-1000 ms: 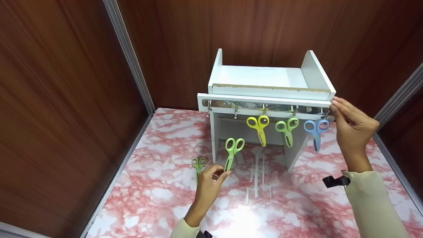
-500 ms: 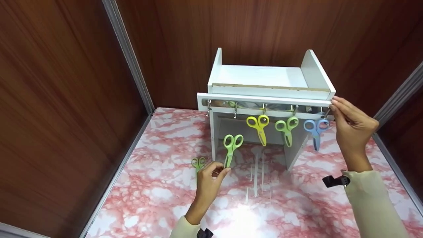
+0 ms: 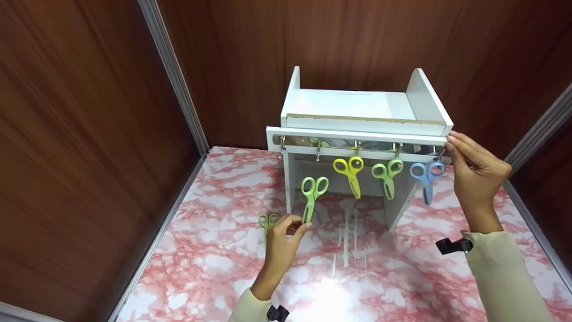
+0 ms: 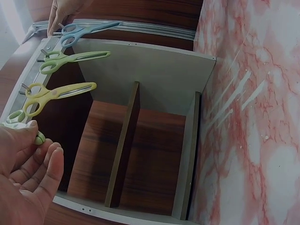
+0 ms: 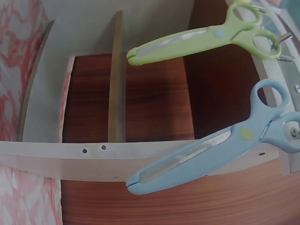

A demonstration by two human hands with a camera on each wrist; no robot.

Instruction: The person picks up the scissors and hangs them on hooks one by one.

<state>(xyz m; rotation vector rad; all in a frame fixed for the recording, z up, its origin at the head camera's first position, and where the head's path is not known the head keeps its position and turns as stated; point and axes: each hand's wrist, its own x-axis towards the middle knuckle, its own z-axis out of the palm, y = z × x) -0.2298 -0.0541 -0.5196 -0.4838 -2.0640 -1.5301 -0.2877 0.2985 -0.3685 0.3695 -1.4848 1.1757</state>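
Observation:
In the head view, my left hand (image 3: 282,246) pinches green scissors (image 3: 309,206) by the blade end, handle loops upward, below the left part of the hook rail (image 3: 321,132). My right hand (image 3: 481,174) grips the rail's right end between thumb and fingers. Yellow scissors (image 3: 354,184), other green scissors (image 3: 389,185) and blue scissors (image 3: 427,191) hang from hooks by their loops, blades down. The two leftmost hooks carry nothing. More green scissors (image 3: 268,226) lie on the table, partly behind my left hand. The right wrist view leaves my right hand out.
A white shelf unit (image 3: 431,100) stands behind the rail, its top tray open at the front. The pink-and-white marbled table (image 3: 205,232) bears pale streaks. Brown wood panels (image 3: 348,40) enclose the back and sides.
My left hand has risen slightly with the green scissors, bringing their loops closer to the rail. The right hand stays at the rail's end; the hanging scissors have hardly moved.

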